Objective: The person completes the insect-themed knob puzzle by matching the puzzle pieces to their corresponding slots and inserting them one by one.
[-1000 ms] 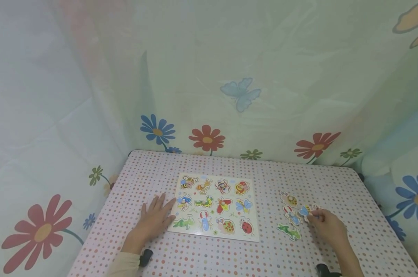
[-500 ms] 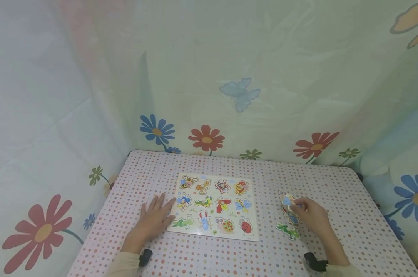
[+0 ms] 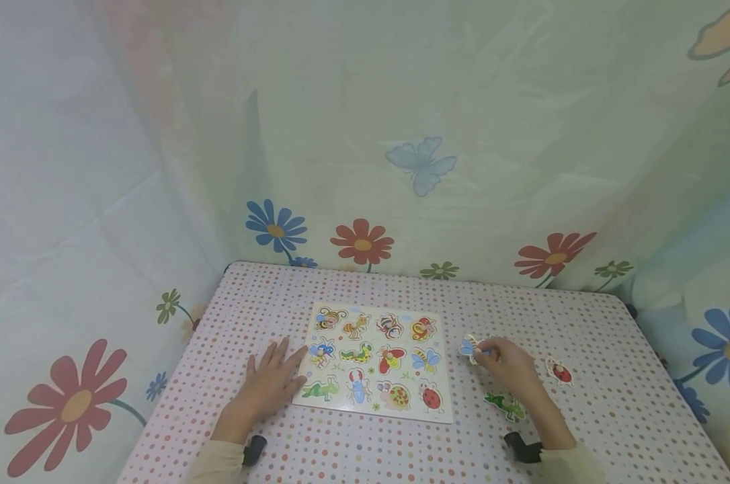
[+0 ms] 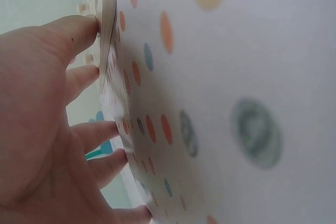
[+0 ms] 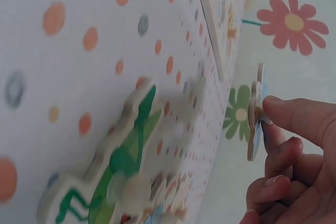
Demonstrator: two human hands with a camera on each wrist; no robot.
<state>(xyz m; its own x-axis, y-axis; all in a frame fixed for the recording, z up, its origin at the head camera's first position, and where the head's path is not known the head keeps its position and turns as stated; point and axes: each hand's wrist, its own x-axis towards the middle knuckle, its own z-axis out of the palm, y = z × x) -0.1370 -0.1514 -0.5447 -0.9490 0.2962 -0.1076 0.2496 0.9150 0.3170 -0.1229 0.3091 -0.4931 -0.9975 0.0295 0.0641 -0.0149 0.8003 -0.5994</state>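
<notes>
My right hand (image 3: 513,370) pinches a winged insect puzzle piece (image 3: 469,347) with pale blue wings between thumb and fingers. In the right wrist view the piece (image 5: 255,116) is held by its small knob, raised above the table. The wooden puzzle board (image 3: 443,415) with insect pictures lies to its left. At the board's left edge rests my left hand (image 3: 268,383), fingers spread. Its thumb and one finger touch the board's side (image 4: 107,19) in the left wrist view, the other fingertips pressing the tablecloth.
A green grasshopper piece (image 3: 504,406) lies below the right hand and a ladybug piece (image 3: 560,372) to its right. Other loose pieces (image 5: 170,203) are partly hidden behind the grasshopper. The dotted tablecloth (image 3: 365,450) reaches back to a flowered curtain (image 3: 316,134).
My right hand has carried the winged insect piece leftward from the loose pieces toward the board, uncovering the ladybug piece. The left hand has stayed in place.
</notes>
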